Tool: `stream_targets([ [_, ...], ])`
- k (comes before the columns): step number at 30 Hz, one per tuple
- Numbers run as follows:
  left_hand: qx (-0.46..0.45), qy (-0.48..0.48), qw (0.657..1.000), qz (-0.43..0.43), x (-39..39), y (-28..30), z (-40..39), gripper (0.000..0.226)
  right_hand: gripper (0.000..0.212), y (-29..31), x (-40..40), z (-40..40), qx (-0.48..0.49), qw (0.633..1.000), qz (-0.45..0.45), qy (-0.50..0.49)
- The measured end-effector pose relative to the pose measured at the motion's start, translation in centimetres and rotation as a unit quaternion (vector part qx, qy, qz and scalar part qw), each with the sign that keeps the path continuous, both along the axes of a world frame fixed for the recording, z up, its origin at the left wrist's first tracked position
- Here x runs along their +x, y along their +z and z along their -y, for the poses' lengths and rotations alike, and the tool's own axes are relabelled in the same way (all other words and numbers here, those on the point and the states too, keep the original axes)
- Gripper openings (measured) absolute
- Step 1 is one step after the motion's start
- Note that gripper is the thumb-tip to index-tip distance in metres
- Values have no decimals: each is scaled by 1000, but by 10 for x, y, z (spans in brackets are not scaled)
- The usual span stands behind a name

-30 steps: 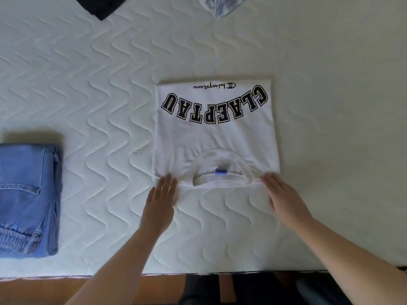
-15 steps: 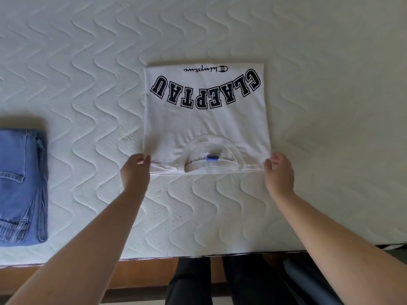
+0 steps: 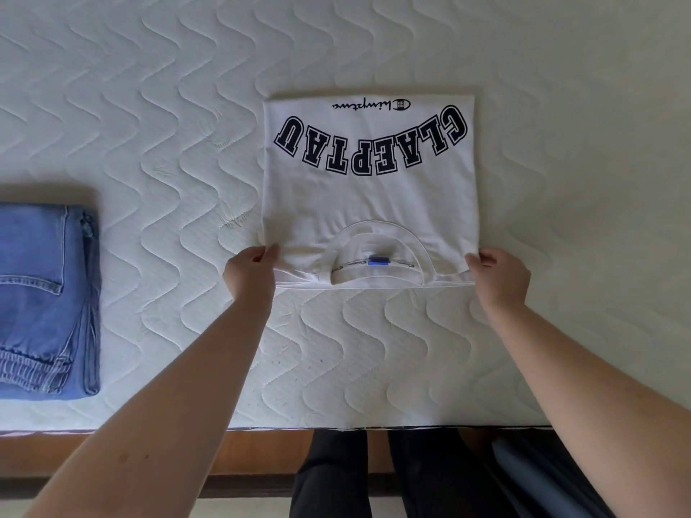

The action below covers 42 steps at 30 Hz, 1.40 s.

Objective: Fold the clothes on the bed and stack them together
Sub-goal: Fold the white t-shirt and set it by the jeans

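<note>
Both hands, flat a second ago, now pinch the white T-shirt (image 3: 370, 203): left hand (image 3: 249, 269) and right hand (image 3: 501, 272) at its near corners. It looks ready to lift toward the folded jeans (image 3: 45, 293).

1 view only, head-worn, wide-angle. Looks steeply down from above the bed's near edge onto the quilted mattress (image 3: 157, 117), close range. Both forearms enter from the near side; wooden frame (image 3: 93, 450) along the near edge.

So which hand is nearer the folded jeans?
Left. The left hand pinches the white T-shirt's near-left corner, closer to the folded jeans; the right hand pinches the far-side corner.
</note>
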<state>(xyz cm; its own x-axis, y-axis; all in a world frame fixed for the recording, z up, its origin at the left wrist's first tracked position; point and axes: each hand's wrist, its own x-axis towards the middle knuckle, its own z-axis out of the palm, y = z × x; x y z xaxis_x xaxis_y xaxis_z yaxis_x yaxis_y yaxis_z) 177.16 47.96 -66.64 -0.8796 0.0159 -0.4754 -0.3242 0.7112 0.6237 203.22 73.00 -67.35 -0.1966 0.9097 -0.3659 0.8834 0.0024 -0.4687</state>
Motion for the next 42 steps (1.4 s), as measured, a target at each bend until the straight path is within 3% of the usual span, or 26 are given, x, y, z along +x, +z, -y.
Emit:
stream_targets([
  [3, 85, 57, 995, 16, 4, 5, -2, 10, 22, 8, -1, 0, -7, 1000, -7, 11],
  [5, 143, 97, 984, 41, 5, 8, -3, 8, 21, 12, -3, 1, -84, 989, -109, -63],
  [7, 189, 132, 970, 80, 5, 4, -2, 7, 11, 19, -5, 6, -214, 912, -276, -218],
  [8, 195, 143, 965, 104, 5, 1, -1, 7, 7, 21, -4, 8, -258, 868, -325, -271],
  [9, 181, 146, 965, 122, 4, -1, 0, 14, 6, 20, -4, 10, -283, 852, -332, -288],
  [11, 89, 89, 986, 113, 0, -9, 4, 21, 11, 15, -1, 12, -304, 878, -279, -242],
  [14, -79, -85, 993, 4, -10, -13, 5, 26, 22, 5, 0, 7, -278, 927, -179, -174],
  [19, -35, -91, 995, 5, -22, -11, -5, 32, 34, 4, -8, -7, -102, 994, 15, -20],
  [21, -27, -91, 995, 20, -24, -14, -8, 27, 34, 5, -11, -7, -56, 996, 50, 44],
  [23, -13, -71, 997, 40, -28, -17, -11, 24, 35, 4, -13, -6, -68, 993, 53, 80],
  [25, 24, -38, 996, 75, -31, -21, -10, 23, 30, 3, -15, -4, -137, 990, -40, 1],
  [27, 84, 8, 989, 125, -34, -23, -5, 23, 20, 5, -17, -2, -229, 953, -153, -125],
  [30, 85, 36, 985, 144, -34, -26, 3, 21, 13, 2, -13, 1, -313, 899, -216, -218],
  [33, 13, -25, 997, 77, -32, -24, -2, 25, 19, -6, -4, 5, -293, 924, -167, -180],
  [35, 13, -47, 997, 53, -30, -20, -10, 23, 26, -8, -2, 4, -258, 952, -113, -118],
  [40, 27, -43, 996, 71, -32, -19, -23, 18, 43, -4, -5, -3, -112, 989, 87, 47],
  [42, 37, -15, 995, 87, -37, -19, -22, 19, 48, -3, -5, -4, -64, 991, 106, 55],
])
